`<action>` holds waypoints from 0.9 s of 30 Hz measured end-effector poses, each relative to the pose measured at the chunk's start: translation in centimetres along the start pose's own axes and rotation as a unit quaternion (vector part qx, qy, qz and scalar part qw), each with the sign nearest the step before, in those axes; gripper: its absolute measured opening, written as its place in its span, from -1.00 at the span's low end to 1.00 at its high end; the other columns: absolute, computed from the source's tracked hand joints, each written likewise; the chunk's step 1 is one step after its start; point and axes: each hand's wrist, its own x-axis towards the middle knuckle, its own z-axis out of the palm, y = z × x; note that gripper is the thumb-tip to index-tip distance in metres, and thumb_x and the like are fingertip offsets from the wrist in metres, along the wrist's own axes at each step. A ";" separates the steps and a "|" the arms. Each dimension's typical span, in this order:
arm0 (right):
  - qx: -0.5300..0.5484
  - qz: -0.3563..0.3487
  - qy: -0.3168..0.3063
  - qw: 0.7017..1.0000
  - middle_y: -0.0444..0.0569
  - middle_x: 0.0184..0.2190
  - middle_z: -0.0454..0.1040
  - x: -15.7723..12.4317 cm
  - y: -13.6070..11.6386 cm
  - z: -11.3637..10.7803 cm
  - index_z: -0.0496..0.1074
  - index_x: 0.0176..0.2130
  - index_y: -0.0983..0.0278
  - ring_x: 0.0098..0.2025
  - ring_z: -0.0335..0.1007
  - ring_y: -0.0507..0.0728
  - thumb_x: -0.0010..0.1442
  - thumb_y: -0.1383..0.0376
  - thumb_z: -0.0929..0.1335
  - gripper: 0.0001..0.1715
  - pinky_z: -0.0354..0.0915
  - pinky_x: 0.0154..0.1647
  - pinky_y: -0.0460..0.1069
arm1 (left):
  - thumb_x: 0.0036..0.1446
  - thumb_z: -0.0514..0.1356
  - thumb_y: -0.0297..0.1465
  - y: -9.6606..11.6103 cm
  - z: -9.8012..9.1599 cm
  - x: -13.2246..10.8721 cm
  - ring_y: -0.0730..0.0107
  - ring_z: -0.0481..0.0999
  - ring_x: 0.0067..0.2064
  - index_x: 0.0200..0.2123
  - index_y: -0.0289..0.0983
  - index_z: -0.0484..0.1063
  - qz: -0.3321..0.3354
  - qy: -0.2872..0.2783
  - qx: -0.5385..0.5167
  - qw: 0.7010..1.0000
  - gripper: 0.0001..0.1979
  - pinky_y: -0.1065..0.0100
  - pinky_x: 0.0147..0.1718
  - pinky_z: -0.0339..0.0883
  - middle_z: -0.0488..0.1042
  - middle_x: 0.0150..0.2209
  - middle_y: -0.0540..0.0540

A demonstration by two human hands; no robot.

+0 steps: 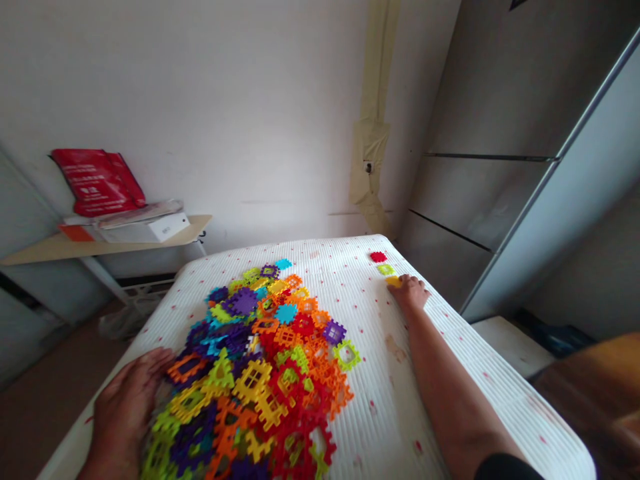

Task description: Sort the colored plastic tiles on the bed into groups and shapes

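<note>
A big heap of interlocking plastic tiles (280,353) in orange, red, yellow, purple, green and blue covers the left and middle of the table. My left hand (127,400) rests at the heap's left edge, fingers stretched out and holding nothing. Reaching toward the far right of the table, my right hand (413,293) has its fingertips on a yellow tile (393,281), which lies at the tabletop and is partly covered by the hand. Just beyond it lie a lime green tile (385,269) and a red tile (379,257), forming a short row with small gaps.
A white ribbed cloth with red specks covers the table (370,387). On the left, a side shelf (120,249) carries a red bag (97,181) and a white box (167,227). A grey fridge (475,147) stands to the right, and a wall rises behind the table.
</note>
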 end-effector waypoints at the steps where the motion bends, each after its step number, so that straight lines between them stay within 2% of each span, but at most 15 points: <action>1: 0.000 0.002 -0.002 1.000 0.13 -0.03 0.34 0.0 0.0 0.0 0.37 -0.05 0.26 0.03 0.17 0.30 0.04 0.09 0.33 -0.50 0.10 -0.04 0.20 | -0.31 0.29 -0.30 0.1 0.0 -0.1 0.33 0.53 -0.34 -0.48 -0.28 0.48 -0.024 -0.004 -0.018 1.000 -0.77 0.29 -0.13 0.37 0.54 -0.49 0.01; 3: 0.001 0.006 -0.004 1.000 0.13 -0.02 0.33 0.1 -0.1 0.1 0.37 -0.04 0.26 0.04 0.16 0.31 0.04 0.09 0.33 -0.49 0.09 -0.03 0.21 | -0.31 0.30 -0.34 0.1 0.1 -0.1 0.40 0.52 -0.33 -0.47 -0.27 0.47 -0.057 -0.011 -0.048 0.997 -0.78 0.35 -0.08 0.33 0.54 -0.48 0.05; 9: 0.005 0.013 -0.009 1.000 0.12 -0.01 0.33 0.1 -0.1 0.2 0.37 -0.04 0.25 0.04 0.15 0.31 0.02 0.06 0.33 -0.46 0.10 -0.03 0.22 | -0.25 0.30 -0.34 -0.4 -0.1 0.3 0.36 0.53 -0.32 -0.42 -0.32 0.49 -0.043 0.001 -0.045 0.998 -0.75 0.29 -0.05 0.32 0.55 -0.47 0.00; 17: 0.011 0.000 0.008 1.000 0.12 -0.05 0.35 -0.2 0.0 0.3 0.39 -0.06 0.27 0.02 0.16 0.31 0.03 0.05 0.33 -0.47 0.10 -0.03 0.21 | -0.24 0.28 -0.36 -0.3 0.0 0.2 0.29 0.53 -0.34 -0.42 -0.34 0.48 -0.048 -0.002 -0.044 0.998 -0.77 0.24 -0.17 0.39 0.54 -0.47 -0.03; 21: 0.035 -0.007 0.044 0.998 0.15 0.00 0.32 -0.4 0.0 0.0 0.35 0.01 0.27 0.04 0.13 0.33 0.05 0.07 0.32 -0.44 0.10 -0.04 0.23 | -0.24 0.29 -0.30 -0.4 0.0 0.3 0.31 0.53 -0.33 -0.42 -0.34 0.47 -0.033 -0.008 -0.051 0.998 -0.73 0.25 -0.16 0.38 0.53 -0.46 -0.05; 24: 0.079 -0.078 0.102 0.989 0.13 0.00 0.33 -0.8 -1.1 -0.4 0.33 0.03 0.27 0.05 0.13 0.31 0.10 0.17 0.31 -0.50 0.12 -0.03 0.20 | -0.26 0.29 -0.27 -0.3 0.0 0.1 0.33 0.52 -0.33 -0.41 -0.33 0.47 -0.032 -0.016 -0.044 0.998 -0.70 0.24 -0.12 0.37 0.53 -0.44 -0.04; 27: 0.137 -0.224 0.093 0.960 0.10 -0.07 0.39 -2.1 -3.9 -0.8 0.39 -0.06 0.30 0.00 0.21 0.23 0.13 0.28 0.28 -0.64 0.13 0.02 0.12 | -0.27 0.29 -0.27 -0.1 0.0 0.0 0.34 0.52 -0.33 -0.40 -0.33 0.46 -0.033 -0.018 -0.040 0.999 -0.68 0.22 -0.10 0.36 0.53 -0.43 -0.03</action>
